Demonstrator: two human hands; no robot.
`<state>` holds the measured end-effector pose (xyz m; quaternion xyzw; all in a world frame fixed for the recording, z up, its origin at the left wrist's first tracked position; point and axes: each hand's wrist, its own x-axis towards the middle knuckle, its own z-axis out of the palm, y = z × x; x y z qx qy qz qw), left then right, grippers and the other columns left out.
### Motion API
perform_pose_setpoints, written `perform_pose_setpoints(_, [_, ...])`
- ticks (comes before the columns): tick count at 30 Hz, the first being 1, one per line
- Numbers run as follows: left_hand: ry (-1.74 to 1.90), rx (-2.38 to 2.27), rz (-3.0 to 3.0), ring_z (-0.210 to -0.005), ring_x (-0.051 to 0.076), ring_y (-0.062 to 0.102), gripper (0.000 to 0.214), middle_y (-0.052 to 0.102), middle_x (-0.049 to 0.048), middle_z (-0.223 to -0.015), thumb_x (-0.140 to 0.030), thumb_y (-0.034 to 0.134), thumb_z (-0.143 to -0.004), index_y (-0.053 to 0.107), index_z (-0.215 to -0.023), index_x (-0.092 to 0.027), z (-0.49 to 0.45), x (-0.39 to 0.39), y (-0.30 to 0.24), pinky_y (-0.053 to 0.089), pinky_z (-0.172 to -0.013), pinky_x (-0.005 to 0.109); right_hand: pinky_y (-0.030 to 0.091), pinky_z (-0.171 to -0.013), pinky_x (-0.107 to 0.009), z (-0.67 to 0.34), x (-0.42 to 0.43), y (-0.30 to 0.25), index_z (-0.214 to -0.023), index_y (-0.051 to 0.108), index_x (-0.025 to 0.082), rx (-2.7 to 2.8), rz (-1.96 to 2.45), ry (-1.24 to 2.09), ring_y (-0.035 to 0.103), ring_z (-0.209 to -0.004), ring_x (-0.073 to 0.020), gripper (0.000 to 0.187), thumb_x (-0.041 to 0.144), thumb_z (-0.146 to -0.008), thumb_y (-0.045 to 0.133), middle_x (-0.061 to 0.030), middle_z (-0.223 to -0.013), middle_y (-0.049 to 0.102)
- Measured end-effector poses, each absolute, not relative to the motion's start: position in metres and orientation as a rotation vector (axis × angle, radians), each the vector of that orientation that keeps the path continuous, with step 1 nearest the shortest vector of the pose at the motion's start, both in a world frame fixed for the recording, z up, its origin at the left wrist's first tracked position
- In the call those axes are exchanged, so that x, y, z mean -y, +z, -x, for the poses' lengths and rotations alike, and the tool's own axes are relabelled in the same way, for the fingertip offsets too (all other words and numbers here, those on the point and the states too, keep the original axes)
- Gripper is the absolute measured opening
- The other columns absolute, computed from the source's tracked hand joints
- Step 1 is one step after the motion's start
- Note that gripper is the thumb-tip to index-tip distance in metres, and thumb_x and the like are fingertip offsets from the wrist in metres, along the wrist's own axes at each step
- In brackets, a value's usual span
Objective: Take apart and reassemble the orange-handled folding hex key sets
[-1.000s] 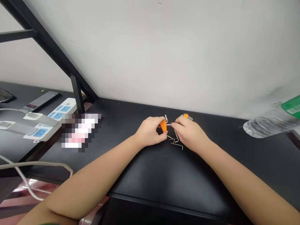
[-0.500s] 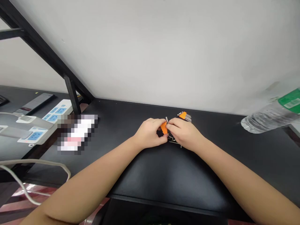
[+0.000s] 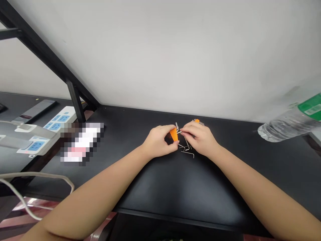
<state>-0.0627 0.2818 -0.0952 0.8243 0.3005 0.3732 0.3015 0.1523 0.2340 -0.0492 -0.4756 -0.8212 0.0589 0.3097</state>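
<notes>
My left hand point(image 3: 160, 140) grips an orange hex key holder point(image 3: 174, 134) between thumb and fingers. A thick hex key point(image 3: 176, 126) sticks up at the holder's top edge. To the right of it, my right hand point(image 3: 199, 137) pinches a small metal hex key point(image 3: 179, 132) whose end is at the holder's side; whether it sits in a slot cannot be made out. Several loose L-shaped hex keys point(image 3: 188, 153) lie on the black table below the hands. Behind my right hand rests a second orange holder point(image 3: 197, 121) with hex keys in it, partly hidden.
A clear plastic bottle point(image 3: 288, 125) with a green label lies toward the right. On the left are a blurred-out flat object point(image 3: 84, 142), a white power strip point(image 3: 60, 122) with plugs, a dark phone-like slab point(image 3: 38, 109) and pale cables point(image 3: 45, 174). A wall stands behind the table point(image 3: 140, 115).
My right hand has drawn slightly away from the holder, so the pinched hex key now shows between them. More loose hex keys are visible; the second holder is more covered.
</notes>
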Motion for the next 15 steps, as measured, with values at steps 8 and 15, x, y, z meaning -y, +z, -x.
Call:
perform_pose_setpoints(8, [0.978,-0.764,-2.184,-0.068,0.015,0.063,0.031,0.07,-0.0009,-0.082,-0.032,0.07,-0.078,0.064,-0.106,-0.02,0.063,-0.283,-0.095,0.053,-0.072,0.03,0.058,-0.075,-0.031,-0.15,-0.229,-0.062,-0.107,0.077,0.023,2.203,1.25,0.078,0.072,-0.089,-0.0168,0.023,0.017,-0.102,0.056,-0.0055,-0.105,0.077])
perform_pose_setpoints(15, [0.994,-0.796,-2.249,-0.073,0.018,0.067,0.039,0.073,0.0007,-0.087,-0.033,0.071,-0.077,0.063,-0.113,-0.021,0.061,-0.282,-0.097,0.056,-0.079,0.034,0.041,-0.061,-0.031,-0.156,-0.232,-0.054,-0.089,0.074,0.019,2.367,1.66,-0.11,0.064,-0.074,-0.0171,0.02,0.023,-0.1,0.057,-0.0073,-0.092,0.074])
